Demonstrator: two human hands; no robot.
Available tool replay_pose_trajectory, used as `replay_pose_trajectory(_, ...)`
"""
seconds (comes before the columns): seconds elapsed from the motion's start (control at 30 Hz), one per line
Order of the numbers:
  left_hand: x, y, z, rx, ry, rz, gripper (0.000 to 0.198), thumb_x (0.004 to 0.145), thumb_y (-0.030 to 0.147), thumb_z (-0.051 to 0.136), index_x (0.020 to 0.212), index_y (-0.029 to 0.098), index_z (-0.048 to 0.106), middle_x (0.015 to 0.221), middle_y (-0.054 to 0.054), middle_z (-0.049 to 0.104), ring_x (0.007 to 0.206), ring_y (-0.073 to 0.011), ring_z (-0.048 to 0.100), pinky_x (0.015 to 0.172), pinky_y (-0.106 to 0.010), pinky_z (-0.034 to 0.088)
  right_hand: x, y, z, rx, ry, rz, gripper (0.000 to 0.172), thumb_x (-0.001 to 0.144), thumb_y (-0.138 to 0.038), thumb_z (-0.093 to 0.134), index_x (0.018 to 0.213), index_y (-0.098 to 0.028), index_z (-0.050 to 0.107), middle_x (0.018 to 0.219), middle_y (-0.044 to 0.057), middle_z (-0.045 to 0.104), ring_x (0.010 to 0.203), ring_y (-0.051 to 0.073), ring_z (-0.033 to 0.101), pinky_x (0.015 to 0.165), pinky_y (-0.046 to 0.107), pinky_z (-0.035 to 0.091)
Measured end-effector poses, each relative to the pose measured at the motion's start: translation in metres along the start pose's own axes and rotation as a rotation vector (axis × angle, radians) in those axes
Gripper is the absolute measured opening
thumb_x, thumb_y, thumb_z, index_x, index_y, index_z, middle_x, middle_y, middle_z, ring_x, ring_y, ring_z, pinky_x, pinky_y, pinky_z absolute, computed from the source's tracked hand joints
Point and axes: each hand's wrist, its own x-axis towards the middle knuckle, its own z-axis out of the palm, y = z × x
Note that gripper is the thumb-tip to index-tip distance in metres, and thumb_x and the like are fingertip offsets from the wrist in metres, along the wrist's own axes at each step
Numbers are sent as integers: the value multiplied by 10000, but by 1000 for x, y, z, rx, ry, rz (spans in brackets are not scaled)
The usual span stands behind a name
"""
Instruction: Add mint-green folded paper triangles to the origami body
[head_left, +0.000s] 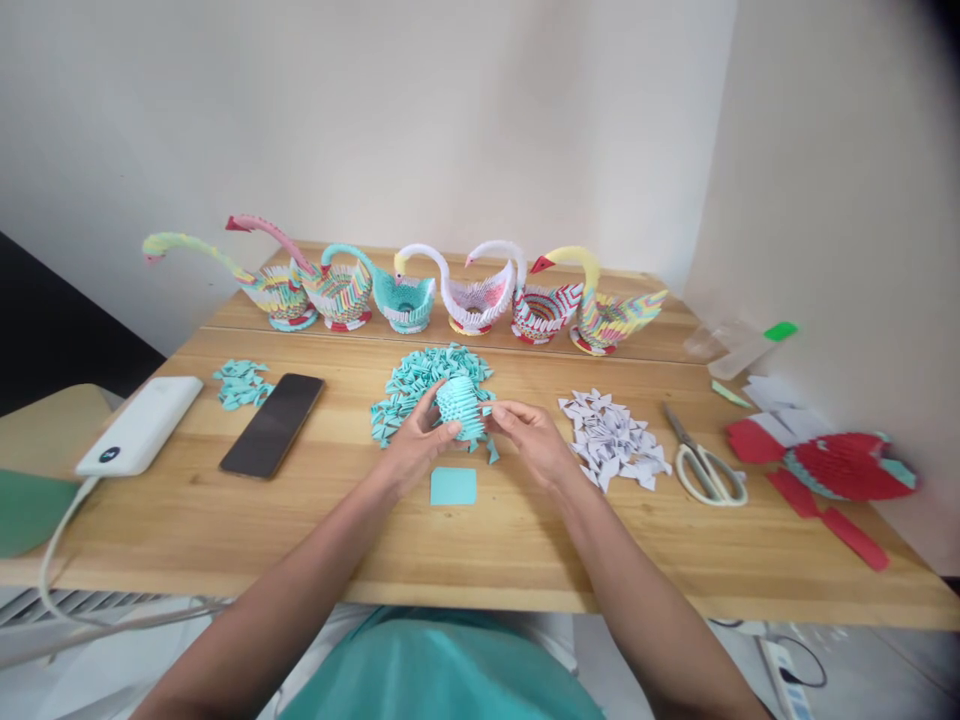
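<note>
Teal ribbed bundle of folded paper modules [459,405], in the head view, sits between both hands just above the wooden worktop [480,550], its long axis running roughly 12 to 6 o'clock. The left hand [420,445] wraps it from 9 o'clock. The right hand [534,435] pinches its 3 o'clock edge. The heap of loose teal paper triangles [420,378] lies at 12 o'clock.

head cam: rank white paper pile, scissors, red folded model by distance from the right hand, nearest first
Measured from the right hand, which grips the teal folded piece:
1. White paper pile, just to its right.
2. Scissors, farther right, beyond the pile.
3. Red folded model, farthest right.
</note>
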Motion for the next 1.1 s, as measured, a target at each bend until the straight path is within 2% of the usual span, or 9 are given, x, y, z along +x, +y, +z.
replay_pose_trajectory(0.4, 1, 0, -1, 43, 3, 16, 895, 695, 317, 845, 1474, 342, 405, 1299, -94, 600, 1072, -249, 641, 821, -363, 592, -1, -2, 1, -20, -41, 18, 348, 741, -522, 783, 929, -230, 804, 877, 43, 758, 834, 196, 653, 834, 335, 492)
replay_pose_trajectory(0.67, 1, 1, -1, 129, 24, 53, 925, 653, 382, 861, 1458, 294, 414, 1291, -118, 580, 1034, -263, 634, 762, -371, 599, -1, 2, 1, -78, -72, -5, 289, 789, -481, 751, 903, -219, 797, 867, 27, 738, 789, 173, 607, 780, 298, 459)
replay_pose_trajectory(0.8, 2, 1, 0, 186, 47, 93, 886, 659, 374, 855, 1430, 270, 431, 1219, -110, 607, 994, -261, 644, 750, -379, 600, -2, 0, 4, -127, -31, -29, 304, 784, -503, 743, 872, -216, 791, 851, 23, 729, 787, 176, 593, 772, 297, 456)
replay_pose_trajectory(0.97, 3, -1, -1, 218, 79, 141, 869, 639, 365, 865, 1385, 244, 438, 1200, -103, 602, 918, -229, 647, 724, -362, 600, -6, -1, 10, -291, 19, -120, 298, 838, -497, 681, 829, -213, 769, 760, 5, 686, 714, 163, 565, 685, 273, 441)
replay_pose_trajectory(1.1, 5, -3, -1, 249, 126, 166, 905, 611, 392, 876, 1375, 232, 418, 1220, -105, 591, 944, -229, 645, 740, -359, 603, -7, 4, 16, -366, 73, -168, 350, 854, -524, 643, 873, -197, 766, 823, 24, 716, 747, 183, 610, 687, 277, 471)
